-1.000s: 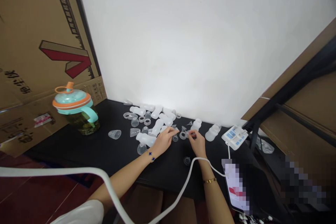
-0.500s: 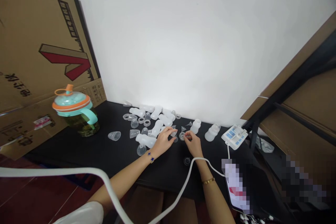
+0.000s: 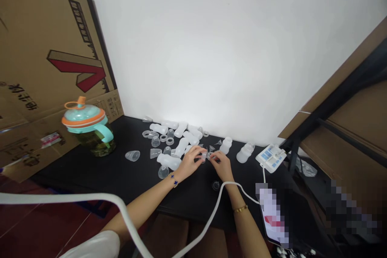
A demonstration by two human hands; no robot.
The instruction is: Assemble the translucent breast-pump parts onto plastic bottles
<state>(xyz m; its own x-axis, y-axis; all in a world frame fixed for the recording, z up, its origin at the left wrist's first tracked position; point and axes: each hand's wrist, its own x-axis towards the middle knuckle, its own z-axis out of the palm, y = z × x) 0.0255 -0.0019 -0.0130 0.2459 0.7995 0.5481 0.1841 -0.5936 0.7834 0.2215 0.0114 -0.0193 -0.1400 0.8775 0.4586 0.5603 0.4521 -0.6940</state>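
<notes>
My left hand is closed at the fingertips around a small clear plastic part, whose exact kind is hard to make out. Close beside it, my right hand pinches what looks like a clear plastic ring, mostly hidden by the fingers. Just beyond the fingertips lies a small clear funnel-shaped piece. White baby bottles lie in a pile left of my hands, mixed with clear caps and collar rings. Behind my right hand stands a bottle.
Another bottle tilts near a white power strip. A phone lies at right. A lidded jug stands at left before a cardboard box. A white cable crosses in front of my right wrist.
My left fingertips have moved slightly right, towards the right hand, and the clear part now shows between them. The right hand has shifted a little left.
</notes>
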